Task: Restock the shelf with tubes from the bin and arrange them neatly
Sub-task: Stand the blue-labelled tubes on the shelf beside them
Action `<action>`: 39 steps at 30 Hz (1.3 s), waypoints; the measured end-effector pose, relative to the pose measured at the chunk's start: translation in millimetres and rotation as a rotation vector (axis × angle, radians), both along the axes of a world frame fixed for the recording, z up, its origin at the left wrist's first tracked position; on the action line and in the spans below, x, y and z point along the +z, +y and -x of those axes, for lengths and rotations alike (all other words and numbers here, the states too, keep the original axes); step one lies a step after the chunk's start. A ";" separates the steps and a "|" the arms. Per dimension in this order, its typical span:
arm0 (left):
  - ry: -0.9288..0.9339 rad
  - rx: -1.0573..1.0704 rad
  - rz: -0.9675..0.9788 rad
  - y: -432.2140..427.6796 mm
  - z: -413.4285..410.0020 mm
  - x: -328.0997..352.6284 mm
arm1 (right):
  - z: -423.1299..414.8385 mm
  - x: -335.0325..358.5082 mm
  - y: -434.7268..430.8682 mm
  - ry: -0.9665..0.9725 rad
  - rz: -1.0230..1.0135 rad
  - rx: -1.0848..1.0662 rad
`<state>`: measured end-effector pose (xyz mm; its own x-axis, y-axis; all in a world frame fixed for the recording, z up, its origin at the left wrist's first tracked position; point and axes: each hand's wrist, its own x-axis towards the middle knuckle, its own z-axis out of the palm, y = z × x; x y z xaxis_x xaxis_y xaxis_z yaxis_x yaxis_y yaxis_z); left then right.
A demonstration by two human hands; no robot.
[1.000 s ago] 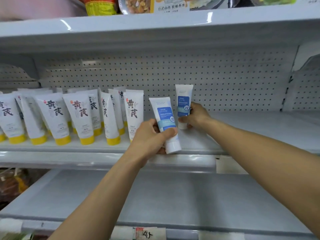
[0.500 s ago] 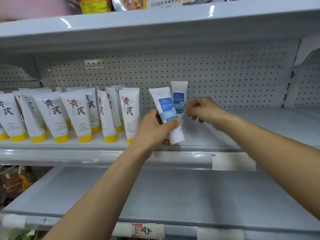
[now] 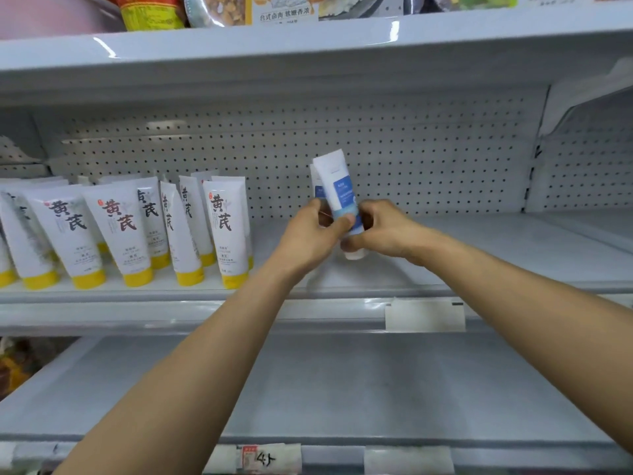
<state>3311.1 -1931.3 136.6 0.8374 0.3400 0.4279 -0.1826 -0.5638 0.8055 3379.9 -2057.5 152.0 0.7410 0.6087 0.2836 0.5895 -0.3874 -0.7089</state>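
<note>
Placement is underway: our left hand [image 3: 310,233] and right hand [image 3: 385,231] both grip the blue tube [image 3: 337,192], tilted on the shelf [image 3: 479,255], right of the yellow-capped tubes [image 3: 226,231]. Next we likely stand it upright before 1 rear tube [image 3: 315,188].

Single head-worn view, wide-angle; straight edges bow toward the frame borders. It faces a white store unit head-on, pitched slightly down. The middle shelf [image 3: 479,255] crosses frame centre. The upper shelf [image 3: 308,46] shows its front lip and underside along the top, and the lower shelf [image 3: 342,389] fills the bottom, so the lens sits between the upper and middle boards. Close range, arm's reach: both forearms enter from the bottom corners, and the left hand [image 3: 308,234] and right hand [image 3: 387,231] meet on a blue-label tube [image 3: 337,190] near centre. The pegboard back panel [image 3: 411,149] squarely faces the lens. The left border cuts the row of yellow-capped tubes [image 3: 120,228].
</note>
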 end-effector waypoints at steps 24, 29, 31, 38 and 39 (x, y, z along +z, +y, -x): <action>0.374 0.268 -0.457 28.4 -7.7 -12.2 | -74.2 -19.0 6.7 0.168 0.031 -0.190; 0.378 0.252 -0.464 19.9 -4.2 -11.1 | -58.6 -19.5 -8.4 0.026 0.146 -0.243; 0.353 0.263 -0.479 13.3 1.8 -11.1 | -46.4 -17.5 -18.4 -0.086 0.260 -0.276; -0.002 0.435 -0.618 -16.7 50.0 -27.2 | 12.9 -24.1 -45.8 -0.655 0.318 -0.233; -0.033 0.447 -0.632 -19.4 59.0 -30.4 | 21.0 -26.3 -46.7 -0.688 0.299 -0.221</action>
<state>3252.0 -1950.7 106.2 0.6614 0.3256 0.6756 0.1523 -0.9404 0.3042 3358.9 -2104.2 125.7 0.5707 0.5905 0.5706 0.7456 -0.6638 -0.0588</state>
